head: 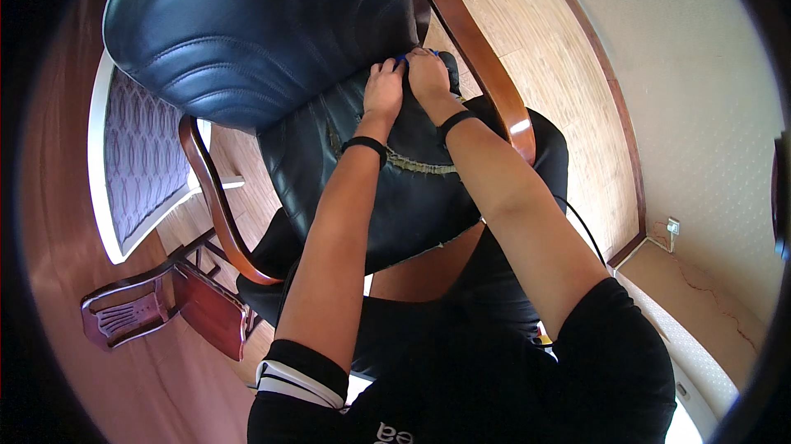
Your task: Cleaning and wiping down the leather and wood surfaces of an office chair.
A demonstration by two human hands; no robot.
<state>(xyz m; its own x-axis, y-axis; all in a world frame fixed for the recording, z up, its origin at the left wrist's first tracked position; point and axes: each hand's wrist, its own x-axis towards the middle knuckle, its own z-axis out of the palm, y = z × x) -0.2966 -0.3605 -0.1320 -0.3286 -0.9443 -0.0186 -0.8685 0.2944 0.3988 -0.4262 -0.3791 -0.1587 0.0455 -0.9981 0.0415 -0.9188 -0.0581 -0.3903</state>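
A black leather armchair seat [395,215] with a torn, frayed split lies before me. My left hand [384,89] rests near the rear of the seat, fingers bent. Beside it, my right hand [427,73] is at the back right of the seat, close to the backrest. A small blue item [401,59] shows between and under the fingers of both hands; its kind and which hand grips it cannot be made out. The black backrest [259,30] with curved stitching rises beyond the hands. Both wrists wear black bands.
Curved wooden armrests flank the seat, one at right [482,61] and one at left [216,197]. A red-brown wooden chair [210,308] stands at lower left, near a white-framed patterned panel [145,153]. A wall [673,73] with a socket [673,226] is at right.
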